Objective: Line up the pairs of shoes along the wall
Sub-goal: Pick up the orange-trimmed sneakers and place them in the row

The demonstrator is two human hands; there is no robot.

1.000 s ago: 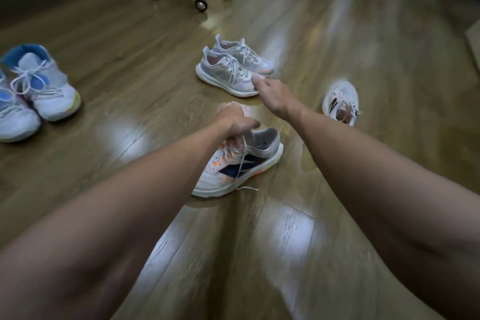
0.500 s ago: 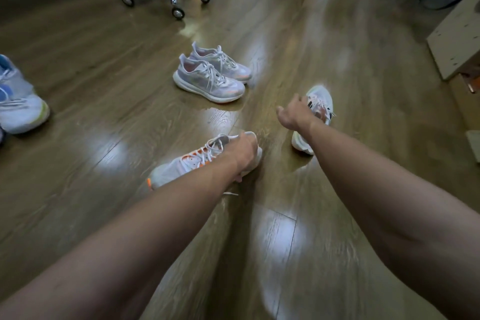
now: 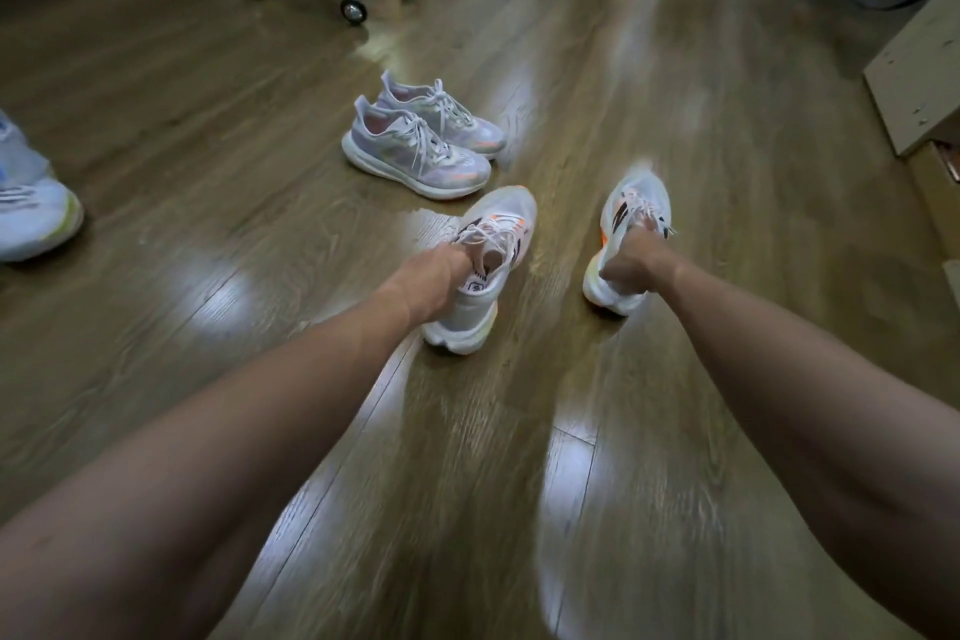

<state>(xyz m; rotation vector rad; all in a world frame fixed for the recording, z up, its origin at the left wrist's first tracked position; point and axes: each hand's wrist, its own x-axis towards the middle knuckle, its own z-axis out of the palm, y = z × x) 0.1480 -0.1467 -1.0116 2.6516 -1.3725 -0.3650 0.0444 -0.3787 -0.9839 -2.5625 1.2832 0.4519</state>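
Both hands grip white orange-accented mesh running shoes at the collar: left hand (image 3: pixel 441 265) holds one (image 3: pixel 498 224), right hand (image 3: pixel 631 257) the other (image 3: pixel 636 203); the tongue label is unreadable.

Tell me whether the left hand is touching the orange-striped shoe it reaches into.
Touching. The head view shows the left hand with its fingers tucked into the collar of the orange-striped shoe, gripping it at the opening.
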